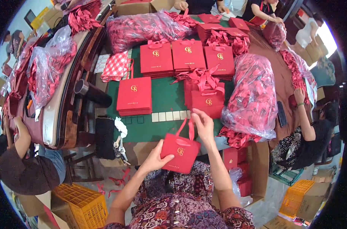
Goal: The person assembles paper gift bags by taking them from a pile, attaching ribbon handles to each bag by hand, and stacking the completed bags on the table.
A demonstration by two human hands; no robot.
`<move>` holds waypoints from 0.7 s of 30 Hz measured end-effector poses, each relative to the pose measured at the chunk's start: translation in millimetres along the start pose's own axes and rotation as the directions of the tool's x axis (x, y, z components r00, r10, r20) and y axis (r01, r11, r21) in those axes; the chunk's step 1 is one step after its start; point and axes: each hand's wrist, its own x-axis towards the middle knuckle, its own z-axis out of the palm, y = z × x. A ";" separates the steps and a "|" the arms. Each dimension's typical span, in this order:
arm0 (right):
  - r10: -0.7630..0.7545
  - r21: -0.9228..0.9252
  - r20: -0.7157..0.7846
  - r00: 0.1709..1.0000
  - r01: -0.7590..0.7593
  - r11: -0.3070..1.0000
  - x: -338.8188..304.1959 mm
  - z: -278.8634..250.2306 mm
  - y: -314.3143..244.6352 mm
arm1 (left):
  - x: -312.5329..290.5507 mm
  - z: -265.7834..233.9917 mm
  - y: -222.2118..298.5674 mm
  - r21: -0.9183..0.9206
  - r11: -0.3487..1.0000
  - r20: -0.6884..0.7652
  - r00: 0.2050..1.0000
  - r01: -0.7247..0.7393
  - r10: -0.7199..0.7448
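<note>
Red paper gift bag [184, 162] at worktop's [166, 93] near edge, left hand [153, 158] pinching its side, right hand [205, 129] by the ribbon handle [191, 131], closure unclear; bag stack [134, 95] beyond suggests work partway, this bag seemingly unfinished.

L hand [154, 158] grips red bag [180, 158]; R hand [204, 129] nr ribbon handle [191, 129].

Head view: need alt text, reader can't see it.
The left hand grips a small red gift bag by its side while the right hand is at its ribbon handle, at the near edge of a green tabletop. Beyond are stacks of red bags and bulging clear plastic sacks. Other people are nearby.
</note>
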 end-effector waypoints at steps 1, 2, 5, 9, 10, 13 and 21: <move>-0.020 0.012 -0.031 0.999 0.021 1.000 -6.4 -4.4 6.1 | 2.0 -0.1 -2.6 -0.148 0.989 -0.032 0.999 -0.010 0.005; -0.037 0.013 -0.076 0.996 0.038 0.999 -13.4 -15.8 13.8 | 10.2 -2.2 19.6 -0.134 0.987 -0.006 0.996 0.086 -0.087; -0.052 0.033 -0.130 0.990 0.057 0.998 -33.5 -26.7 14.0 | 36.1 -7.1 28.1 -0.202 0.977 -0.119 0.992 -0.070 0.046; -0.069 -0.060 -0.178 0.982 0.059 0.996 -48.5 -42.2 15.3 | 90.8 2.0 57.8 -0.159 0.968 -0.212 0.964 -0.194 0.158; -0.220 -0.117 -0.213 0.952 0.198 0.973 -47.7 -45.7 24.8 | 109.3 9.0 57.3 -0.037 0.963 -0.259 0.933 -0.267 0.249; -0.278 -0.291 -0.239 0.930 0.204 0.935 -58.4 -67.5 27.7 | 152.6 35.8 73.5 0.009 0.967 -0.243 0.938 -0.254 0.249; -0.435 -0.647 -0.160 0.886 0.239 0.724 -76.1 -97.2 62.6 | 172.9 78.2 15.6 0.204 0.974 -0.309 0.937 -0.103 0.164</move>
